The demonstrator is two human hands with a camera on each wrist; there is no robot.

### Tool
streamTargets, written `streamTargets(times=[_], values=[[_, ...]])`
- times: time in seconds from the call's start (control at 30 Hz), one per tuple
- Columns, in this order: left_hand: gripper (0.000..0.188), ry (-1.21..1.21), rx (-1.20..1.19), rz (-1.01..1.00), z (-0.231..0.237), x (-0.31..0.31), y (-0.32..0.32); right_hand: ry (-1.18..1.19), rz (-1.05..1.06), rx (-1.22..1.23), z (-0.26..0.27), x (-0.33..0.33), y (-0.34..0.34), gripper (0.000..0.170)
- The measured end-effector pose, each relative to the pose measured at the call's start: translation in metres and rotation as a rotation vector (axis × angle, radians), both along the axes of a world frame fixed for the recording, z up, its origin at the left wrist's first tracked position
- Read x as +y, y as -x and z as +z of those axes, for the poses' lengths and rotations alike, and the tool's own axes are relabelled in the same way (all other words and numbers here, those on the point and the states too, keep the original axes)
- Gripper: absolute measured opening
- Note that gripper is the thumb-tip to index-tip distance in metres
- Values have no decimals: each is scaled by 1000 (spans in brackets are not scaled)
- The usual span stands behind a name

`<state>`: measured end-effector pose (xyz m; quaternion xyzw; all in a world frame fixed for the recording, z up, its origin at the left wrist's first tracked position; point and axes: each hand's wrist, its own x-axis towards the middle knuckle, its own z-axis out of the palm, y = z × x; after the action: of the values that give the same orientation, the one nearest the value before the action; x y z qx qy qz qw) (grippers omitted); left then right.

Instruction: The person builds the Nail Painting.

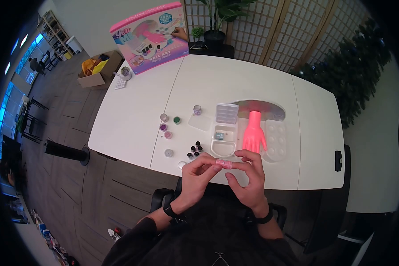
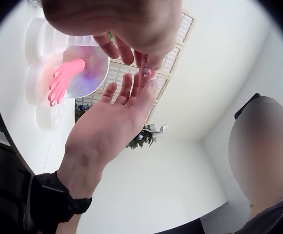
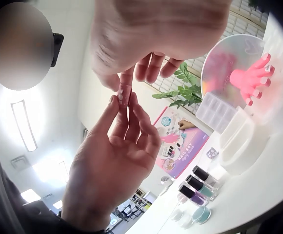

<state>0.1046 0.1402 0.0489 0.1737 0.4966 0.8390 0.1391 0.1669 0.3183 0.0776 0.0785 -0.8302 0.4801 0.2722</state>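
In front of my body, my left hand [image 1: 198, 174] pinches a small pink cylindrical container [image 1: 224, 164] between thumb and curled fingers. The index fingertip of my right hand [image 1: 249, 179] meets the container's end, with its thumb apart and the other fingers loosely extended. Pale specks show on the pink container [image 3: 124, 95] in the right wrist view. Beyond my hands lies a bright pink model hand [image 1: 254, 131] beside a white compartment tray [image 1: 223, 154]. Several black-capped nail polish bottles [image 1: 196, 150] stand near my left hand. A white disc [image 1: 182, 165] lies by my left wrist side.
Small jars, among them a green one [image 1: 177, 120] and a purple one [image 1: 163, 127], stand left on the white table [image 1: 133, 119]. A clear lidded organizer [image 1: 227, 113] adjoins the tray. A nail art box [image 1: 153, 37] stands at the back left; a round-welled tray [image 1: 276, 139] sits right.
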Motion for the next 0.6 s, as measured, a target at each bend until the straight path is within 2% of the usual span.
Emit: streamTargets(times=[0.07,0.1,0.17,0.27,0.4,0.47,0.6], values=[[12,146,-1,-11,1,-3,2,-19,-7,-3,0,-1,2,34],[12,147,0,-11,3,-3,1,-28,-17,-9,1,-1,3,33],[13,170,-161,-30,8,-2,1,-37,-28,-15,0,-2,5,31],[12,143,-201,-97,7,-4,1,-57,-72,-1,-5,-1,6,28],[9,157,-161,-84,4,-4,2,-75,-88,26,-7,-2,7,25],[7,210,-19,15,3,-1,3,-73,-83,29,-7,-3,7,24],[8,109,-57,55,13,7,1,-28,-48,73,-6,-6,10,25]])
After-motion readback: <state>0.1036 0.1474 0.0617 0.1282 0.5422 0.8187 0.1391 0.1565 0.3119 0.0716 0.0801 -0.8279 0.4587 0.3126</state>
